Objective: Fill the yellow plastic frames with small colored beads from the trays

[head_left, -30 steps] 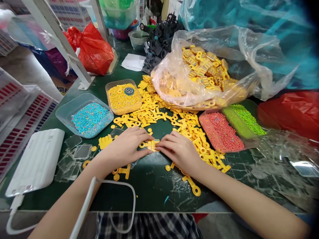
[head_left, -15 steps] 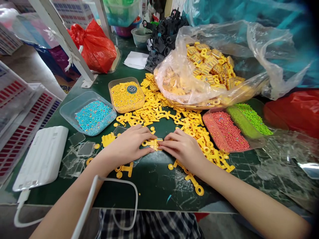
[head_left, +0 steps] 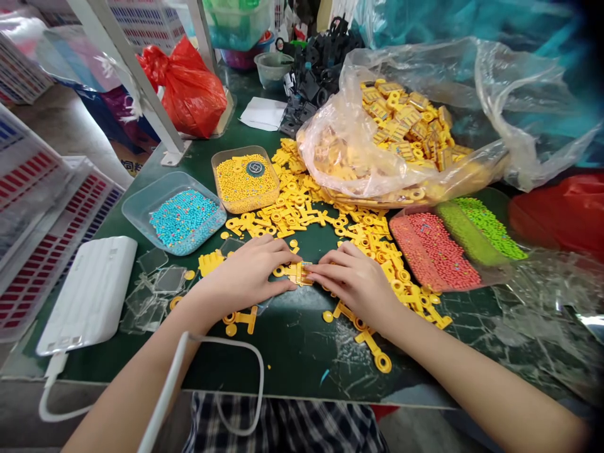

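Observation:
Between my hands, low over the table, is a small yellow plastic piece (head_left: 298, 274) with a ring at its left end and a bluish strip near its top. My left hand (head_left: 257, 270) pinches its left part between thumb and fingers. From the other side, the fingertips of my right hand (head_left: 356, 280) press on its right edge; that thumb is hidden. Loose yellow plastic parts (head_left: 372, 242) with rings lie beyond and beside my right hand. By my left forearm are clear plastic squares (head_left: 170, 280) and a stack of yellow pieces (head_left: 211, 262).
Open tubs hold blue beads (head_left: 182, 217), yellow beads (head_left: 243, 182), red beads (head_left: 438, 245) and green beads (head_left: 486, 223). A clear bag (head_left: 325, 148) of yellow pieces sits at the back. A white power bank (head_left: 87, 292) lies left, its cable (head_left: 226, 343) looping before my left forearm.
The whole view has shifted slightly, so everything appears a little further right. Both hands stay at the yellow plastic piece, with only slight finger movement.

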The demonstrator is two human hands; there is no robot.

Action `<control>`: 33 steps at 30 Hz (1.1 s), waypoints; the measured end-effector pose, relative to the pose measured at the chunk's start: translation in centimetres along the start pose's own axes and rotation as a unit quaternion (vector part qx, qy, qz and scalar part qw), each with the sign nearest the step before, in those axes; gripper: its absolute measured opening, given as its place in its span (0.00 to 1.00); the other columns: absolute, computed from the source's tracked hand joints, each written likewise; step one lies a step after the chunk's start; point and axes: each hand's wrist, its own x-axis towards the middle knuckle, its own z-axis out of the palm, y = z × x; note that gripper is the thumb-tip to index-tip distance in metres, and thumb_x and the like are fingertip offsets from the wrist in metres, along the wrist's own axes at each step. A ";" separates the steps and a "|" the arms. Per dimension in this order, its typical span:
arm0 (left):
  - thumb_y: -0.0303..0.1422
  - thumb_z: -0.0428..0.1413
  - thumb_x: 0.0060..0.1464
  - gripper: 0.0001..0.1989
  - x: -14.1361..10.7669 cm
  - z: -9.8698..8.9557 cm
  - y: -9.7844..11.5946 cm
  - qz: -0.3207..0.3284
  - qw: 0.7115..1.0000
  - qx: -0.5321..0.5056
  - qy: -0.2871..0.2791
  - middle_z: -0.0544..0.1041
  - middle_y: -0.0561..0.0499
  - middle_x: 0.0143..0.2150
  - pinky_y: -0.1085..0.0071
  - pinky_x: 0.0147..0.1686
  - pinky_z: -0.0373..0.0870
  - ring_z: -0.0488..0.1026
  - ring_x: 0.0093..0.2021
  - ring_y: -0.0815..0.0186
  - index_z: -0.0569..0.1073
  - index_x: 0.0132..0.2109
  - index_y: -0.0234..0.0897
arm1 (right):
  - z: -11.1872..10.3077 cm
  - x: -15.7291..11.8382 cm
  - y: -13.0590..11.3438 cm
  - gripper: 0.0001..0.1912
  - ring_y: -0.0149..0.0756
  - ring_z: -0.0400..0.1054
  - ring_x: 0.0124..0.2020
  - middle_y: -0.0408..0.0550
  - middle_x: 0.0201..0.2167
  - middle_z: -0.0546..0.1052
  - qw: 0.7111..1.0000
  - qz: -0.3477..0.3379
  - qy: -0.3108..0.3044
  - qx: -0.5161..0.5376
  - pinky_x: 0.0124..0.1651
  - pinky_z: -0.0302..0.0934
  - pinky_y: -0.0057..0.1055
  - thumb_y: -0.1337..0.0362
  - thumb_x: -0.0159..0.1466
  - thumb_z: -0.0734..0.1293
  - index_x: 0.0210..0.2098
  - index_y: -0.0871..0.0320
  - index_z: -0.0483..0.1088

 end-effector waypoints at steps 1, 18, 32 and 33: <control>0.40 0.59 0.60 0.18 0.0 -0.1 0.0 -0.002 1.000 0.000 0.002 0.76 0.46 0.48 0.60 0.54 0.65 0.70 0.51 0.56 0.74 0.54 0.37 | -0.1 0.0 0.0 0.17 0.36 0.61 0.33 0.48 0.32 0.78 1.000 0.000 0.001 -0.003 0.36 0.59 0.31 0.58 0.72 0.59 0.42 0.56 0.79; 0.40 0.59 0.60 0.19 -0.1 -0.3 0.0 -0.006 1.000 0.004 0.007 0.76 0.46 0.48 0.59 0.54 0.65 0.69 0.52 0.55 0.74 0.55 0.37 | -0.4 0.3 -0.2 0.16 0.38 0.60 0.35 0.50 0.35 0.78 0.998 -0.007 -0.014 -0.054 0.38 0.60 0.34 0.56 0.71 0.60 0.42 0.53 0.80; 0.47 0.55 0.62 0.20 -0.1 -0.1 -0.6 0.029 0.997 -0.011 0.073 0.75 0.47 0.47 0.59 0.53 0.66 0.70 0.50 0.56 0.74 0.54 0.41 | -10.9 -1.6 5.6 0.10 0.50 0.71 0.37 0.56 0.33 0.79 0.854 0.399 -0.083 -0.323 0.28 0.51 0.36 0.61 0.63 0.66 0.36 0.56 0.80; 0.48 0.54 0.62 0.20 0.0 0.0 -0.7 0.030 0.997 -0.012 0.075 0.76 0.47 0.47 0.59 0.53 0.66 0.70 0.50 0.56 0.74 0.54 0.42 | -10.7 -1.6 5.7 0.11 0.50 0.71 0.38 0.55 0.34 0.80 0.864 0.381 -0.073 -0.321 0.29 0.52 0.36 0.61 0.64 0.65 0.37 0.55 0.80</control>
